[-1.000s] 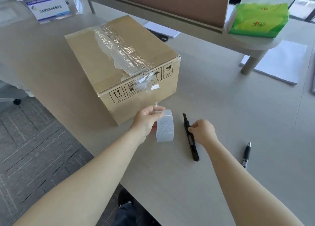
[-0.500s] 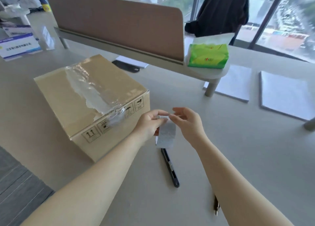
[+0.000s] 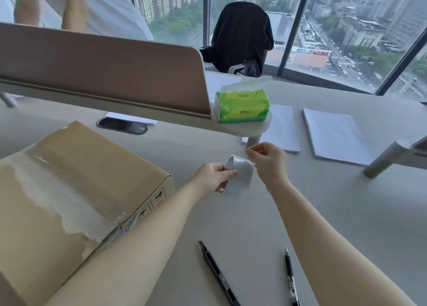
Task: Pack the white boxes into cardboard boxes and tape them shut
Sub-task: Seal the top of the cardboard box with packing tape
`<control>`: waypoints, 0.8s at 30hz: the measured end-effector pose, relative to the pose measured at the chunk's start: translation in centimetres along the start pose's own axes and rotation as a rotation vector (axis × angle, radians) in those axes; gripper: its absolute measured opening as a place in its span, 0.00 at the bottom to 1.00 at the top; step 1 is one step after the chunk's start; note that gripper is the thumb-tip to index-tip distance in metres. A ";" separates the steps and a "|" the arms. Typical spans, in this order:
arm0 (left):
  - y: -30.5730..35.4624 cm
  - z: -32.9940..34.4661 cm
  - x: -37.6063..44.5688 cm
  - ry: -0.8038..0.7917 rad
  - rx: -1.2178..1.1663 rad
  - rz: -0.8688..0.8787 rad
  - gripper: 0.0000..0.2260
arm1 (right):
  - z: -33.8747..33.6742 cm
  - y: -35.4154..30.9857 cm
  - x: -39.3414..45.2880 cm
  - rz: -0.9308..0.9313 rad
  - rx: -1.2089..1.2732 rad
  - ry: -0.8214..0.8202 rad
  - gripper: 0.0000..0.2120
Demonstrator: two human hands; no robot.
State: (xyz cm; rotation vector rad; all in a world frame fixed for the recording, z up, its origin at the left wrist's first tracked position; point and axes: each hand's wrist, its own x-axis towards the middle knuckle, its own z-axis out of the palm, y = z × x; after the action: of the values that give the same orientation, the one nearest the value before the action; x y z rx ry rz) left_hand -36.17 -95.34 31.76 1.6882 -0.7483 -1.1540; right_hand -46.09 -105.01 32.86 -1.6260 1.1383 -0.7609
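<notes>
Tan cardboard box (image 3: pixel 76 190) with a cloudy clear tape strip at lower left, a pale grey-white tape roll (image 3: pixel 240 176) at centre, a bright green tissue pack (image 3: pixel 242 107) above it, a black utility knife (image 3: pixel 217 273) and black pen (image 3: pixel 290 280) low on the light grey tabletop (image 3: pixel 346 213), brown divider panel (image 3: pixel 104 74) upper left.

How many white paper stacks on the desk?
3. One flat white paper stack far right, one beside the green tissue pack, one partly hidden under the brown divider panel. More may be hidden.
</notes>
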 end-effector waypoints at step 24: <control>-0.2 -1.3 10.9 0.030 0.229 -0.074 0.15 | 2.3 -0.4 9.4 -0.114 -0.371 0.115 0.07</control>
State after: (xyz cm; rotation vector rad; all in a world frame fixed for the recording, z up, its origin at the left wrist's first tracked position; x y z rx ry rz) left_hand -30.90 -104.10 27.74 1.9333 -0.8300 -1.1248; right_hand -40.49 -112.92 32.10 -1.9902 1.3366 -0.7557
